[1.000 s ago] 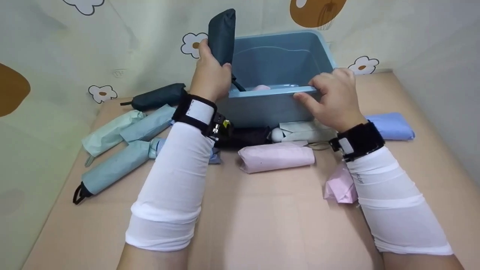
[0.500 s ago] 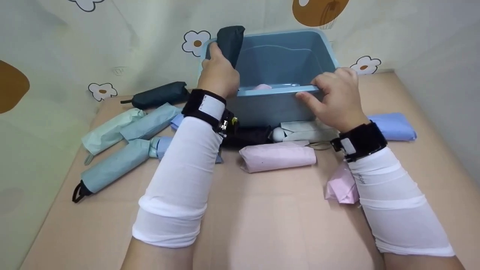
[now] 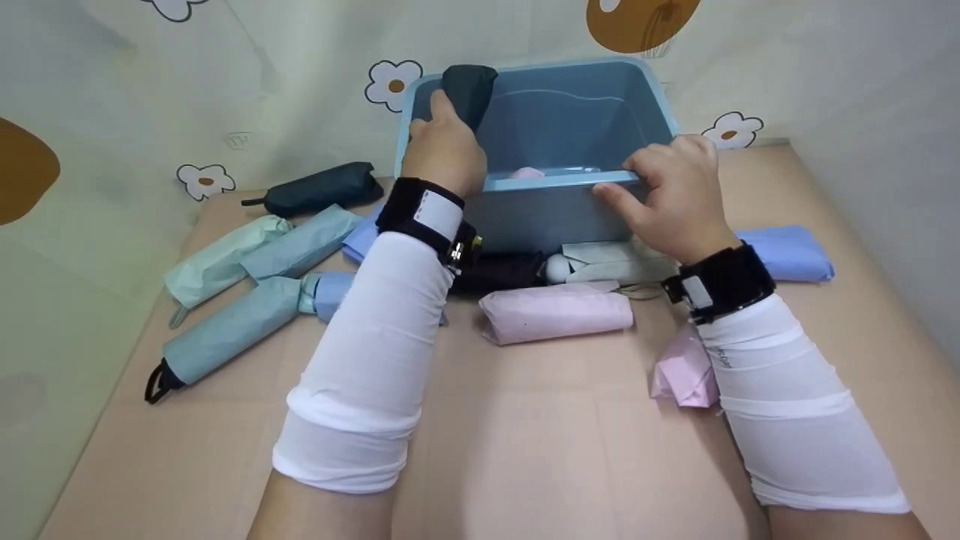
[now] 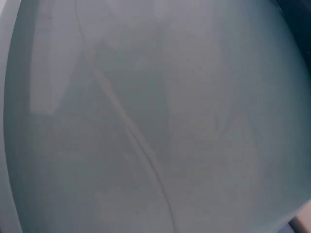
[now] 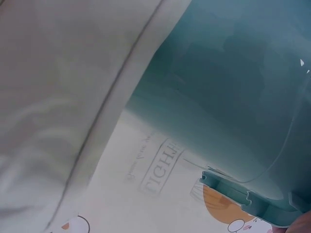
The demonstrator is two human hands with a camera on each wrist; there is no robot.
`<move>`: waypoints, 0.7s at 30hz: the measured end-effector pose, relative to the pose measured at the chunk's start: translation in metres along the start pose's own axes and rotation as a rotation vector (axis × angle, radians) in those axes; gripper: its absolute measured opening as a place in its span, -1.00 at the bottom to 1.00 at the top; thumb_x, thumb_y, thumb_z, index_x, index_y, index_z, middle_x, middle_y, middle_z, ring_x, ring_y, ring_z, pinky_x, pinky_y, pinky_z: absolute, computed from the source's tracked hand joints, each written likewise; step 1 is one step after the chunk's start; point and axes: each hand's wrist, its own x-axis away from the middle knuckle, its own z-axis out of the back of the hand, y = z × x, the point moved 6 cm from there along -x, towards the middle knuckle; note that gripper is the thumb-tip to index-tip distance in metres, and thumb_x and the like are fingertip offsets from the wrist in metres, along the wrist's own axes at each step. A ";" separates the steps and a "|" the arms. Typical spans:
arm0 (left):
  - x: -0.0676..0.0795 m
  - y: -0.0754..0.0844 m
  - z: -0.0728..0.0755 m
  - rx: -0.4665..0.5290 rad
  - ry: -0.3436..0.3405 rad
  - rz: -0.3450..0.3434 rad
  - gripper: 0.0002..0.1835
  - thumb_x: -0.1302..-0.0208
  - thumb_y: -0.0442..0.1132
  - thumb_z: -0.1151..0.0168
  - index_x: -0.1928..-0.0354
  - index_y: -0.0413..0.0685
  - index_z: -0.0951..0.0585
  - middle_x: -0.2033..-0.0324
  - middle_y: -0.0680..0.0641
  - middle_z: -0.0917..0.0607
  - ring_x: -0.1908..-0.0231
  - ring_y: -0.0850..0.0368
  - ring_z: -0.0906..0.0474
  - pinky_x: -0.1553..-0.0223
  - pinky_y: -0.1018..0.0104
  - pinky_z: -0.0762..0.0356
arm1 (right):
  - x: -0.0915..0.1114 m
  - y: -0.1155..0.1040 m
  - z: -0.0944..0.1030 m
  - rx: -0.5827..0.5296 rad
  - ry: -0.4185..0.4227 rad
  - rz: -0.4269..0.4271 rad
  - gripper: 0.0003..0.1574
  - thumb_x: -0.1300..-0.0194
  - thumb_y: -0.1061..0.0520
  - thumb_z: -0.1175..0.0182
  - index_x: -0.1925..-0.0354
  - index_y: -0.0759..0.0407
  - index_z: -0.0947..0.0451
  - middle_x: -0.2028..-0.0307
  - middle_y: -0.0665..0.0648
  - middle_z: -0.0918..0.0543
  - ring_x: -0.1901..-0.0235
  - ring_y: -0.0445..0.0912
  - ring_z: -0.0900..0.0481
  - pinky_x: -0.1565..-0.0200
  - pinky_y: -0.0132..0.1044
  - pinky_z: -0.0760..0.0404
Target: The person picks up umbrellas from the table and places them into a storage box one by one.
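A dark green folded umbrella (image 3: pixel 471 91) stands tilted inside the left end of the blue plastic bin (image 3: pixel 551 217), its top above the front rim. My left hand (image 3: pixel 448 154) holds it, forefinger along its side; the lower part is hidden behind hand and bin wall. With fingers over the front rim and thumb outside, my right hand (image 3: pixel 671 191) grips the bin near its right corner. A bit of something pink (image 3: pixel 527 173) shows inside. In the left wrist view the bin wall (image 4: pixel 146 121) fills nearly everything; in the right wrist view a fingertip (image 5: pixel 301 224) meets the rim.
Left on the table (image 3: pixel 517 450) lie another dark green umbrella (image 3: pixel 322 190) and several green and blue ones. Before the bin are a black umbrella (image 3: pixel 502 274), a pale green one (image 3: pixel 619 264) and a pink one (image 3: pixel 559 313). Another pink (image 3: pixel 686 371) and a blue one (image 3: pixel 787 253) lie right.
My left hand has moved down and slightly right, lowering the dark green umbrella from above the rim into the bin. The right hand has kept its grip on the rim.
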 end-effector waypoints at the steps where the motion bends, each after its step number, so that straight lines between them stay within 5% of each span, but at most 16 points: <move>1: 0.000 0.000 0.000 -0.004 -0.001 -0.001 -0.13 -0.60 -0.18 0.05 -0.71 0.07 0.31 -0.55 -0.32 -0.24 -0.08 -0.06 -0.66 -0.12 0.11 -0.63 | 0.000 0.000 0.000 0.000 0.000 0.000 -0.43 -0.32 -0.18 -0.45 0.39 0.31 -0.60 0.48 0.27 -0.64 0.35 0.13 -0.36 -0.27 0.20 -0.20; 21: 0.002 0.005 -0.003 -0.081 -0.039 -0.032 -0.18 -0.62 -0.17 0.11 -0.71 -0.02 0.25 -0.53 -0.35 -0.26 -0.11 -0.10 -0.62 -0.10 0.08 -0.65 | 0.002 0.003 0.003 0.024 0.024 0.048 -0.42 -0.34 -0.22 -0.41 0.36 0.30 -0.60 0.42 0.29 -0.68 0.31 0.21 -0.42 -0.25 0.24 -0.20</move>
